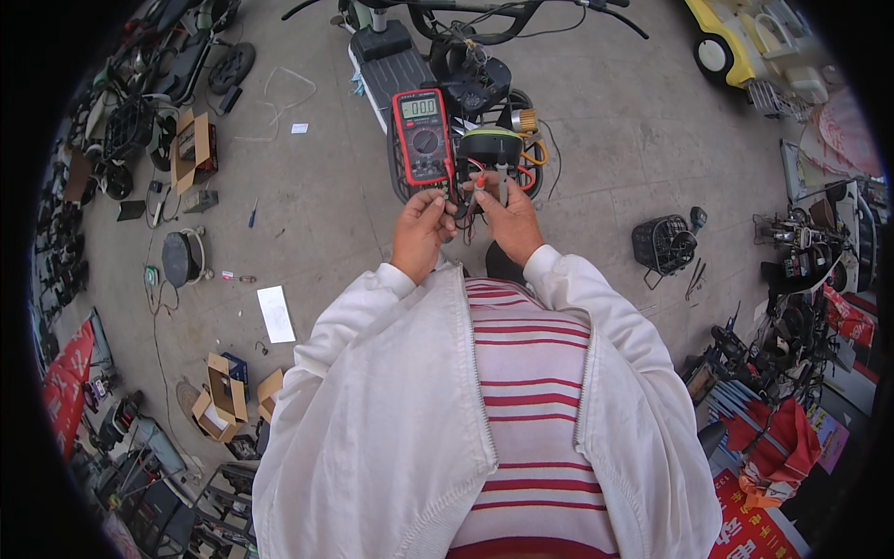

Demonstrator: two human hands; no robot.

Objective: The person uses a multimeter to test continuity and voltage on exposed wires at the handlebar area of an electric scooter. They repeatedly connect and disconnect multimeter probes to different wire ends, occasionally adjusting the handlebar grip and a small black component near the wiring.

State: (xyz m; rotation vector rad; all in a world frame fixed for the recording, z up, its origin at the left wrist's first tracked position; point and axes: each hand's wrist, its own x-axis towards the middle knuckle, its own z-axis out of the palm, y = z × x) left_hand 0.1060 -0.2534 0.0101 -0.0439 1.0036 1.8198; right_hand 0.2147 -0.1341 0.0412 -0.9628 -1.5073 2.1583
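A red-rimmed digital multimeter (426, 142) with a lit display and a round dial lies in front of me, on the scooter. My left hand (419, 226) is just below its lower edge, thumb and fingertips pressed together; what they hold is too small to make out. To its right, my right hand (510, 222) pinches a lead with a red end (480, 183) between thumb and fingers. Beside those fingers stands a grey, narrow piece (503, 179). Thin wires hang between the two hands. A round black part with a green band (491, 142) sits just beyond my right hand.
The scooter's footboard (391, 70) and handlebar (494, 37) are ahead. On the concrete floor are a screwdriver (253, 212), a white sheet (275, 314), an open cardboard box (220, 401) and a black basket (659, 244). Parked scooters line the left; a yellow vehicle (726, 47) stands far right.
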